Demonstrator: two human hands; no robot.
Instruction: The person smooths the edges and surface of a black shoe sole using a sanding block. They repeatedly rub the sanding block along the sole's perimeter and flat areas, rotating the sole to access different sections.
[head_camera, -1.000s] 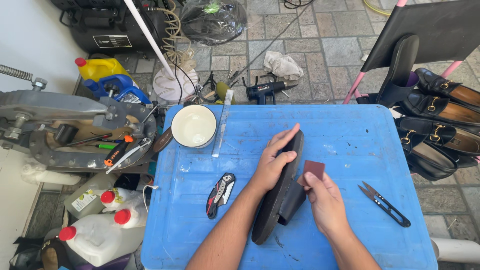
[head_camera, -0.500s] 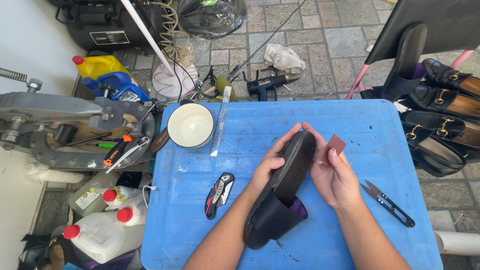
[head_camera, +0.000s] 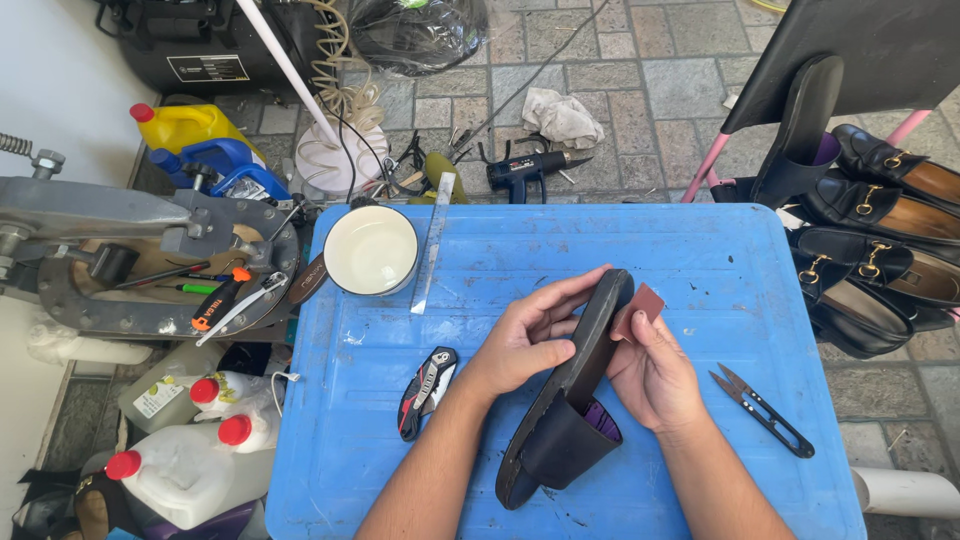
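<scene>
Head view looks straight down on a blue plastic table (head_camera: 700, 250) that fills the middle and lower part of the frame, standing on a grey paved floor. At the left edge of the frame sits a grey metal machine (head_camera: 120, 240) with hand tools lying on it, and below it, in the lower left corner, stand white plastic jugs with red caps (head_camera: 180, 470). Along the right edge, black loafers with gold buckles (head_camera: 880, 240) lie in a row beside the table.

At the centre of the table a black slip-on shoe (head_camera: 560, 440) with a purple lining is held on its edge, toe pointing to the upper right and heel end toward the lower middle of the frame. The left hand (head_camera: 525, 340) grips the shoe from the left, fingers curled over the sole edge. The right hand (head_camera: 655, 375) presses against the shoe's right side and pinches a small reddish-brown piece of sandpaper (head_camera: 640, 305) against the sole near the toe.

In the table's upper left stands a round cream bowl (head_camera: 370, 250), with a metal ruler (head_camera: 432, 245) just to its right. A folding knife (head_camera: 427, 390) lies left of the left forearm, and black thread snips (head_camera: 762, 410) lie right of the right hand.
</scene>
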